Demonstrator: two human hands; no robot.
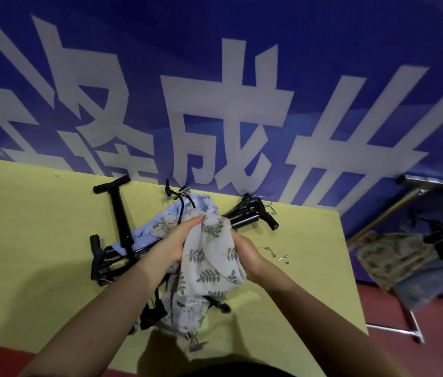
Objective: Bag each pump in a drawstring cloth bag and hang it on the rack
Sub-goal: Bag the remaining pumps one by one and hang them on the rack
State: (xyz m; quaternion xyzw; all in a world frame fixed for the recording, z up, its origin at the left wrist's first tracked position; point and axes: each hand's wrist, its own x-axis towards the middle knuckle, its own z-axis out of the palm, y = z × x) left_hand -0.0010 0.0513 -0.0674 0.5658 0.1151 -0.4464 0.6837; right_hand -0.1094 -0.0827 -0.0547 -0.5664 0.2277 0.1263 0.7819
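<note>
- Yellow tabletop (38,227), set against the wall.
- Blue banner (323,50) with large white characters behind it.
- Small metal bits (283,258) lie on the tabletop's right part.
- Dark red floor (418,349).

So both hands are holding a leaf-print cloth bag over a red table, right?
Not quite: the table is yellow, not red; the head view shows it. Both hands, left and right, do hold the leaf-print cloth bag over it.
</note>
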